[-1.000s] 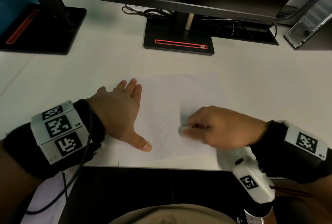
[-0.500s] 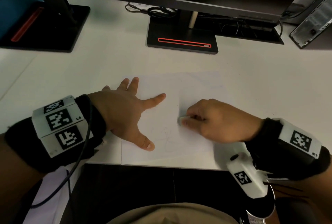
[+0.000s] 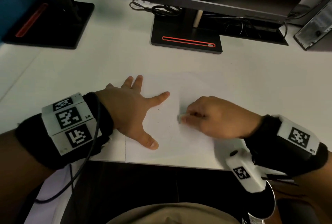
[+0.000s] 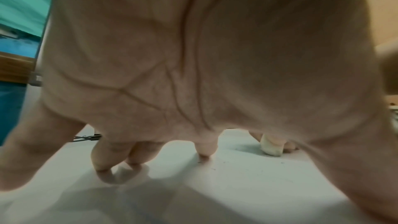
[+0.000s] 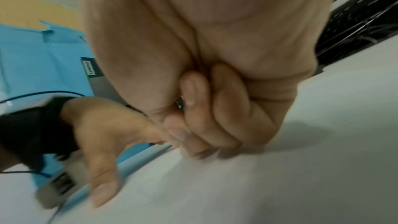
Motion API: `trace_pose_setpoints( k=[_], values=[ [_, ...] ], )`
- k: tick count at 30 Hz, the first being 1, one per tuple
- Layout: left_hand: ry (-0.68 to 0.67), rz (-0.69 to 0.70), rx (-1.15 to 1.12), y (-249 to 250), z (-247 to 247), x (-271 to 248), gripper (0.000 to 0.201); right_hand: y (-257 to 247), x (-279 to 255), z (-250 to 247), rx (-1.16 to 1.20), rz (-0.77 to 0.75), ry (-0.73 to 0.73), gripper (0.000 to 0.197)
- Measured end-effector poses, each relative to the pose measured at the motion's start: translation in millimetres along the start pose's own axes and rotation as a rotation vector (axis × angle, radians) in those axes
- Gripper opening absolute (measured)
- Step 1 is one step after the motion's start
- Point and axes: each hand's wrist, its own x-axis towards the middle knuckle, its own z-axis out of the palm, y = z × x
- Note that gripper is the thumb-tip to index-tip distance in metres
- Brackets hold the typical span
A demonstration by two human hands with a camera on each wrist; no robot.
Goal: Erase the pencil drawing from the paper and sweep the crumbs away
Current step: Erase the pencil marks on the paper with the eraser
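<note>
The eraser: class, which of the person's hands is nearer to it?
Right. The right hand pinches the eraser against the paper; the left hand presses the sheet beside it.

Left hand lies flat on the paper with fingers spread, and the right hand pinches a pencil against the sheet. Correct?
Not quite. The right hand pinches a white eraser, not a pencil, as the head view shows. The left hand does lie flat, fingers spread, on the paper.

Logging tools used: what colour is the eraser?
White eraser, clearest in the left wrist view.
</note>
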Motion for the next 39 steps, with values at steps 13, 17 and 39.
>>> trace_pose_setpoints(
  k=[13, 17, 39],
  values=[
    [0.015, 0.002, 0.0, -1, 1, 1, 0.131, -13, 3, 7, -0.031, -0.046, -0.118, 0.05],
    [0.011, 0.003, -0.008, -1, 2, -1, 0.131, -10, 7, 1, -0.019, -0.02, -0.046, 0.05],
    [0.024, 0.009, -0.006, -1, 4, 0, 0.131, -21, 16, 2, -0.051, -0.028, -0.085, 0.051]
  ],
)
